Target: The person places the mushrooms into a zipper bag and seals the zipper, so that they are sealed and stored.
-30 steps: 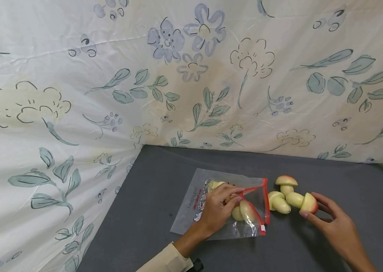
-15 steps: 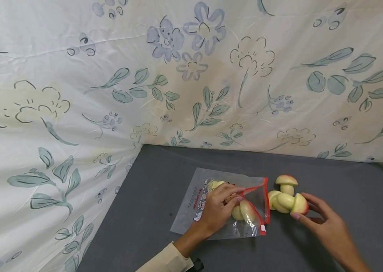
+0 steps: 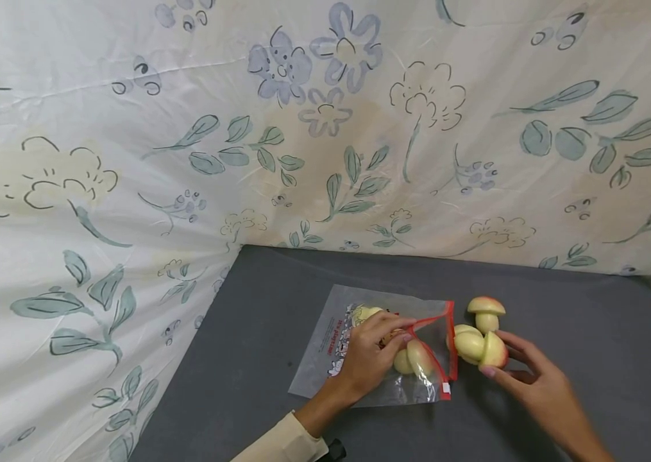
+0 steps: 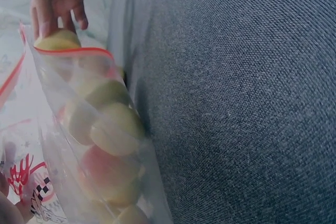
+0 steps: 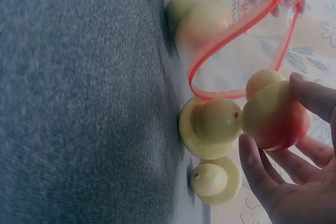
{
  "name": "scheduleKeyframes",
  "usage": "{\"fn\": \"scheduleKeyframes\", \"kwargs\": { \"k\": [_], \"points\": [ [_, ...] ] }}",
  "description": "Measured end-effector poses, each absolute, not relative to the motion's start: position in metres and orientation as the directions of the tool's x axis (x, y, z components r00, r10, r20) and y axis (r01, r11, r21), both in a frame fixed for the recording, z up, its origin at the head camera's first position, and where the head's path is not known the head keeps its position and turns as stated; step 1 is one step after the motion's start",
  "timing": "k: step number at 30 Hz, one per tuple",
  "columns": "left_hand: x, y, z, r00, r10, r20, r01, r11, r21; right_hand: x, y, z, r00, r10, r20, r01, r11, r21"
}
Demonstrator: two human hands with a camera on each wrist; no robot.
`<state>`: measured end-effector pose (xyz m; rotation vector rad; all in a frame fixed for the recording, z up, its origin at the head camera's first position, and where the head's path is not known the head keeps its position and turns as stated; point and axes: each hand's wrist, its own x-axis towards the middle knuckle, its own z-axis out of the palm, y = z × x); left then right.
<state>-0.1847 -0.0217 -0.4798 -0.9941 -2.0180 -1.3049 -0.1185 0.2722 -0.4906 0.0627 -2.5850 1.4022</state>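
A clear zip bag with a red edge (image 3: 325,346) lies on the dark cloth, its mouth facing right, several mushroom-shaped pieces (image 3: 419,359) inside. The left hand (image 3: 367,359) pinches the bag's upper layer near the mouth, holding it raised. Between thumb and fingers, the right hand (image 3: 539,385) grips a mushroom piece by its red-and-cream cap (image 3: 495,350), stem toward the bag opening. In the right wrist view the held piece (image 5: 278,116) is beside the red rim (image 5: 210,51). Two other pieces stay outside: one under the held piece, one standing behind it (image 3: 487,307).
A dark grey cloth surface (image 3: 256,308) spreads beneath everything. Floral fabric (image 3: 325,160) hangs behind it and along the left side. A black object (image 3: 335,450) shows by the left sleeve at the bottom edge.
The right hand has moved left with its mushroom piece, bringing the stem over the lying piece and close to the bag's mouth. The left hand and bag look still.
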Motion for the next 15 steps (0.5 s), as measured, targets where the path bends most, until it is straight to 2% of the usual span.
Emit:
{"fn": "scheduleKeyframes", "kwargs": {
  "k": [7, 15],
  "points": [
    [-0.185, -0.022, -0.48, -0.591, 0.301, 0.748, 0.806, 0.263, 0.531, -0.118, 0.267, -0.493, -0.981, 0.05, 0.19, -0.135, 0.534, -0.835],
    [-0.185, -0.022, -0.48, -0.59, 0.308, 0.746, 0.807, 0.264, 0.529, -0.116, 0.259, -0.493, -0.972, 0.004, 0.237, -0.199, 0.531, -0.824]
  ]
}}
